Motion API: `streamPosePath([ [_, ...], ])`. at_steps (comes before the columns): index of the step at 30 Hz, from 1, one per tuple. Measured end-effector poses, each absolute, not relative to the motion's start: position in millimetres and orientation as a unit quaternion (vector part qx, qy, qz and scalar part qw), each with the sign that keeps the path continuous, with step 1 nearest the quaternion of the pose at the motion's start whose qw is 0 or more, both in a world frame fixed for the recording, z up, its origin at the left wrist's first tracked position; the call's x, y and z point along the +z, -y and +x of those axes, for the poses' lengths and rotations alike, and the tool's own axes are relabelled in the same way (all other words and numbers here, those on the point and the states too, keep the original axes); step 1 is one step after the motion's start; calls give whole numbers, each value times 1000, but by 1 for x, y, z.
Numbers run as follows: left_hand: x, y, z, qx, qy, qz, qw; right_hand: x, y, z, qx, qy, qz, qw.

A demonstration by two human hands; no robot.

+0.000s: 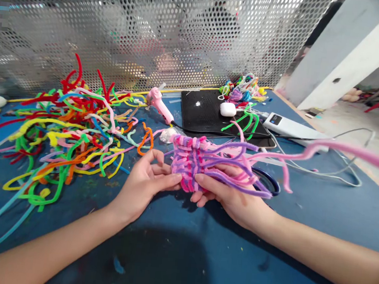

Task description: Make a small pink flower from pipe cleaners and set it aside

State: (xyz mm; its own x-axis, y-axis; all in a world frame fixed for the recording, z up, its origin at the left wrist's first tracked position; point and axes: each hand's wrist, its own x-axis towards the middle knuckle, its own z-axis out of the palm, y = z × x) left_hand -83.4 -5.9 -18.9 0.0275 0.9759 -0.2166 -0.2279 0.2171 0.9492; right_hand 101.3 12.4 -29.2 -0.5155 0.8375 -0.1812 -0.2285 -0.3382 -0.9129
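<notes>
Blue bench (232, 253) before a perforated metal screen (120, 28).
Both hands, left (149, 176) and right (221, 189), are pinching pink-purple weaving (189, 164).

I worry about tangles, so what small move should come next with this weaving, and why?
Probably let the left hand keep pinching the woven piece while the right hand straightens the loose purple pipe cleaners, since they cross pink ones.

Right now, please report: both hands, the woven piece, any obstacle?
Left hand and right hand both grip woven piece. Loose purple stems trail over right hand. Pink glue gun lies beyond, not touching.
</notes>
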Motion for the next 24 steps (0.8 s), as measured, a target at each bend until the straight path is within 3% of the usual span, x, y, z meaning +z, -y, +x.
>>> streamPosePath([
  [4, -17, 7, -83, 488, -488, 416, 593, -28, -12, 101, 747, 449, -347, 348],
  [10, -27, 7, -92, 451, -455, 713, 285, -25, -14, 100, 761, 418, -338, 363],
  [14, -29, 10, -94, 435, -441, 763, 185, -24, -14, 99, 763, 422, -335, 357],
  [18, -27, 12, -88, 469, -471, 707, 243, -26, -14, 100, 759, 432, -329, 358],
  [24, -22, 10, -78, 518, -492, 474, 516, -27, -12, 101, 731, 465, -353, 352],
])
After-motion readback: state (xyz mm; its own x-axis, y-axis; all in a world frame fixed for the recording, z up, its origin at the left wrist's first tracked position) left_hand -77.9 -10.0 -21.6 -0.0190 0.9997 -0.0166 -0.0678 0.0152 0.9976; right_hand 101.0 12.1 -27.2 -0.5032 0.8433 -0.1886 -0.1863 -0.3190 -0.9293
